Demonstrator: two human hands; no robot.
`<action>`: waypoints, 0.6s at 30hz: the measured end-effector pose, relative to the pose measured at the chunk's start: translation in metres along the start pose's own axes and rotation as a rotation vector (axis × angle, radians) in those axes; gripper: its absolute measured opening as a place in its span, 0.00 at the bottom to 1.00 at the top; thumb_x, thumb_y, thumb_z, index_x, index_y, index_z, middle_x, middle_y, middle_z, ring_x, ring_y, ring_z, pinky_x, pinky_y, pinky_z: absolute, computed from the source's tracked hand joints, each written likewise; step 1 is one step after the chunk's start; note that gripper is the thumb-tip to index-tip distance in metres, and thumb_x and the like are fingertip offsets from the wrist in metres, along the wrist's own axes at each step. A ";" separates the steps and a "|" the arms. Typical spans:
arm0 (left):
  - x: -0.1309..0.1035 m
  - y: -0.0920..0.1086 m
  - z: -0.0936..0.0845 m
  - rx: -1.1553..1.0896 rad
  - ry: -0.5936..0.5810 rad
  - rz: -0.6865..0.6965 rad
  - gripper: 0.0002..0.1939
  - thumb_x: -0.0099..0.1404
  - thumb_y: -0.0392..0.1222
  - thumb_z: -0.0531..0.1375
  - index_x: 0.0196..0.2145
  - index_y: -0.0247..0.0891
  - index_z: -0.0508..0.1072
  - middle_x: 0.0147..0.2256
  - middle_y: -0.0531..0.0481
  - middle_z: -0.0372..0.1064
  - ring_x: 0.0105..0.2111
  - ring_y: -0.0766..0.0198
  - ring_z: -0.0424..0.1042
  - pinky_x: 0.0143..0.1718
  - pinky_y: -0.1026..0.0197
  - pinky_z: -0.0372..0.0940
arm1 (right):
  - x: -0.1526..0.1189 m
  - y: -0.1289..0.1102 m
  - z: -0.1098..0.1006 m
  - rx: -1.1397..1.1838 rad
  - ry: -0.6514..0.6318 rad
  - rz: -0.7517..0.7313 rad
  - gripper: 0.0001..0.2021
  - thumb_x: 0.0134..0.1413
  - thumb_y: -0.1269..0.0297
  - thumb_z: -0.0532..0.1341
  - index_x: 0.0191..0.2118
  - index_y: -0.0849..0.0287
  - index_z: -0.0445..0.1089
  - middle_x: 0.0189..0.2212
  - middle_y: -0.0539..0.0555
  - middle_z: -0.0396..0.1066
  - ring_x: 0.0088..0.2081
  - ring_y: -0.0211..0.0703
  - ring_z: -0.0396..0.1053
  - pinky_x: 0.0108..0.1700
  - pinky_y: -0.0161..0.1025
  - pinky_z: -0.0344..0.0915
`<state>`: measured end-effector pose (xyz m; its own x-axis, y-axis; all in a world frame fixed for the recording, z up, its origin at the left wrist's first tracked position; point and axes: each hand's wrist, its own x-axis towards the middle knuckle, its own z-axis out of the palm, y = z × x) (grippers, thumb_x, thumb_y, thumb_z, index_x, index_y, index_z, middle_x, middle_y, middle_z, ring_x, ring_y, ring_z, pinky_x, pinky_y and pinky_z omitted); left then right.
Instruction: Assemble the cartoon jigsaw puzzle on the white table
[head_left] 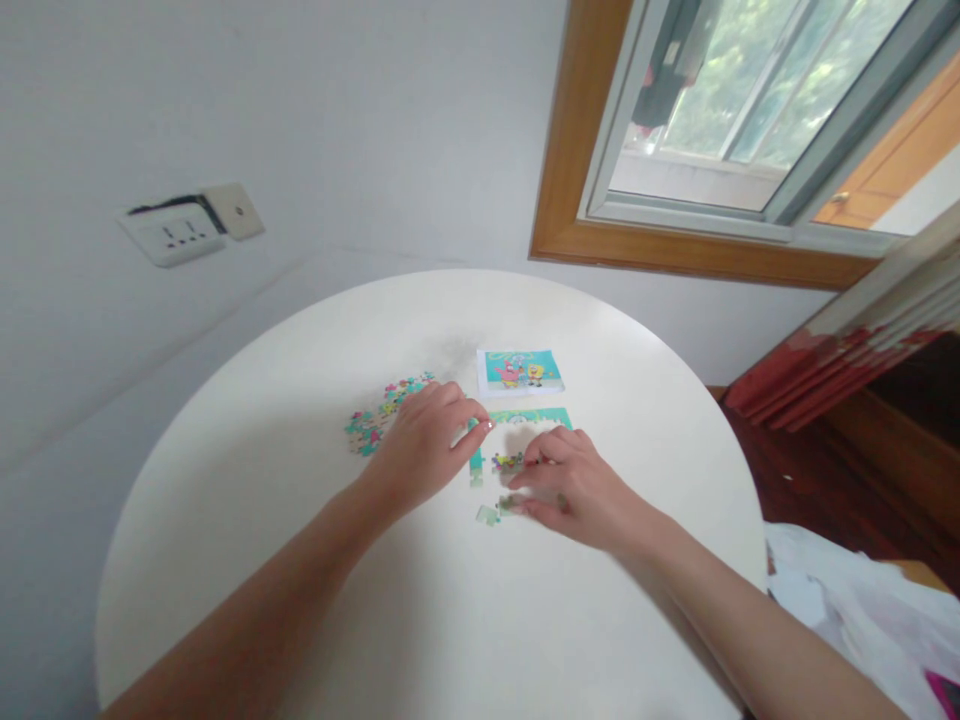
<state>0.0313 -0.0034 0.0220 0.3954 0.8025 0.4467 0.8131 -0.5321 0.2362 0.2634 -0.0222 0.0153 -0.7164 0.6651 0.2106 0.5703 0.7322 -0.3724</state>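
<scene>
My left hand (429,436) is above the left side of a partly joined jigsaw puzzle. Its thumb and index finger are nearly together; whatever may be between them is too small to make out. My right hand (574,488) is low over the puzzle's middle and lower part, its thumb and index finger apart. Under those fingers are a short joined strip of puzzle pieces (507,461) and pale green puzzle pieces (487,515). A teal top edge strip (555,414) and a left edge strip (475,468) form part of the frame.
Loose puzzle pieces (367,430) lie heaped left of my left hand. Behind the puzzle is a cartoon picture card (523,372). The round white table (420,620) stands against a wall with a socket (176,232). White plastic bags (847,590) are at the right.
</scene>
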 end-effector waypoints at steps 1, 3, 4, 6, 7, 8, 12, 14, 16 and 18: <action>0.000 0.001 0.001 -0.003 -0.007 -0.006 0.08 0.67 0.42 0.55 0.34 0.39 0.74 0.31 0.50 0.65 0.36 0.60 0.64 0.41 0.57 0.58 | 0.000 -0.003 0.002 -0.004 -0.012 -0.005 0.11 0.56 0.57 0.63 0.44 0.50 0.74 0.42 0.54 0.67 0.45 0.45 0.61 0.46 0.44 0.53; -0.001 0.003 0.002 -0.010 -0.016 -0.020 0.08 0.67 0.42 0.56 0.34 0.39 0.73 0.31 0.50 0.65 0.37 0.60 0.65 0.41 0.58 0.58 | 0.000 -0.007 0.005 -0.013 -0.026 -0.002 0.10 0.55 0.57 0.63 0.42 0.52 0.74 0.41 0.54 0.67 0.44 0.46 0.61 0.46 0.44 0.54; -0.001 0.003 0.002 -0.013 -0.020 -0.024 0.08 0.67 0.42 0.56 0.34 0.39 0.73 0.32 0.50 0.66 0.37 0.60 0.65 0.41 0.58 0.58 | 0.001 -0.008 0.006 -0.013 -0.033 0.005 0.09 0.55 0.58 0.63 0.41 0.52 0.74 0.41 0.54 0.67 0.44 0.46 0.61 0.46 0.44 0.54; -0.002 0.004 0.003 -0.019 -0.026 -0.024 0.08 0.68 0.42 0.55 0.34 0.39 0.73 0.32 0.50 0.66 0.38 0.60 0.65 0.41 0.58 0.58 | 0.002 -0.010 0.007 0.000 -0.049 0.025 0.06 0.56 0.61 0.63 0.39 0.54 0.74 0.39 0.54 0.68 0.43 0.46 0.61 0.46 0.43 0.55; -0.002 0.003 0.003 -0.022 -0.029 -0.023 0.08 0.68 0.42 0.55 0.34 0.39 0.73 0.33 0.50 0.66 0.38 0.60 0.65 0.41 0.58 0.58 | 0.002 -0.010 0.007 0.014 -0.058 0.036 0.05 0.55 0.63 0.63 0.38 0.54 0.74 0.39 0.54 0.68 0.43 0.46 0.61 0.46 0.43 0.56; -0.002 0.003 0.003 -0.024 -0.033 -0.020 0.08 0.68 0.42 0.55 0.35 0.39 0.73 0.33 0.50 0.66 0.38 0.60 0.65 0.41 0.58 0.57 | 0.002 -0.009 0.007 0.031 -0.064 0.047 0.05 0.55 0.64 0.63 0.38 0.54 0.74 0.38 0.54 0.68 0.43 0.45 0.62 0.46 0.43 0.56; -0.002 0.004 0.003 -0.045 -0.052 0.005 0.08 0.68 0.42 0.55 0.35 0.40 0.74 0.32 0.50 0.65 0.38 0.60 0.65 0.41 0.58 0.57 | -0.001 -0.004 0.005 0.102 -0.061 0.076 0.05 0.52 0.66 0.65 0.37 0.54 0.73 0.37 0.53 0.68 0.43 0.45 0.63 0.46 0.42 0.58; -0.002 0.006 0.003 -0.063 -0.082 0.031 0.08 0.68 0.42 0.55 0.36 0.40 0.74 0.33 0.49 0.65 0.38 0.59 0.64 0.41 0.58 0.57 | -0.002 -0.001 0.004 0.124 -0.045 0.079 0.05 0.50 0.68 0.66 0.36 0.55 0.73 0.37 0.53 0.68 0.42 0.45 0.64 0.46 0.41 0.59; -0.002 0.009 0.003 -0.074 -0.125 0.062 0.09 0.67 0.42 0.55 0.37 0.41 0.74 0.34 0.49 0.65 0.39 0.58 0.64 0.41 0.57 0.57 | -0.002 0.000 0.004 0.143 -0.026 0.066 0.06 0.48 0.71 0.66 0.35 0.56 0.72 0.36 0.53 0.70 0.42 0.44 0.65 0.46 0.41 0.59; -0.003 0.010 0.004 -0.073 -0.160 0.081 0.09 0.67 0.42 0.55 0.38 0.41 0.74 0.35 0.48 0.65 0.40 0.58 0.64 0.42 0.56 0.57 | -0.002 0.001 0.003 0.174 -0.027 0.049 0.06 0.48 0.74 0.65 0.33 0.56 0.72 0.33 0.52 0.71 0.41 0.43 0.66 0.45 0.40 0.60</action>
<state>0.0399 -0.0100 0.0199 0.5259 0.7858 0.3256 0.7451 -0.6102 0.2693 0.2639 -0.0231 0.0114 -0.7014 0.6934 0.1652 0.5282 0.6613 -0.5327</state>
